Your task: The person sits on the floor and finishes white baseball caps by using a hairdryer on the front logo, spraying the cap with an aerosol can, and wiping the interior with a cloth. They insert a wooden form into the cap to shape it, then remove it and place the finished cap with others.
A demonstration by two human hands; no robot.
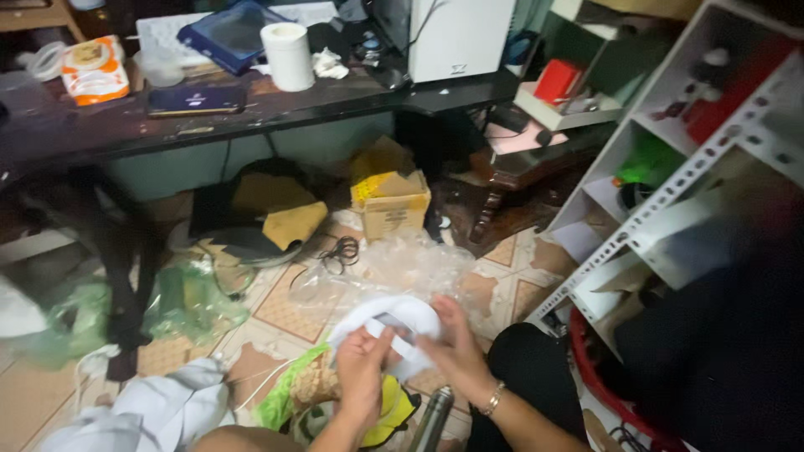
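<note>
Both my hands hold a white curved object [402, 316] with a dark inner part, low in the middle of the head view. My left hand [362, 372] grips its near left side from below. My right hand [456, 343], with a bracelet on the wrist, closes on its right side. Just beyond the hands lies crumpled clear plastic wrap [394, 268] on the tiled floor. A metal cylinder [431, 418] stands up between my forearms. Below my left hand is a green and yellow bag [289, 402].
A cardboard box [390, 205] and scissors [337, 251] lie on the floor beyond. A dark desk [167, 117] with a paper roll [287, 54] runs across the top. White shelving [670, 201] stands right, a red basket [599, 377] below it. White cloth [167, 410] lies lower left.
</note>
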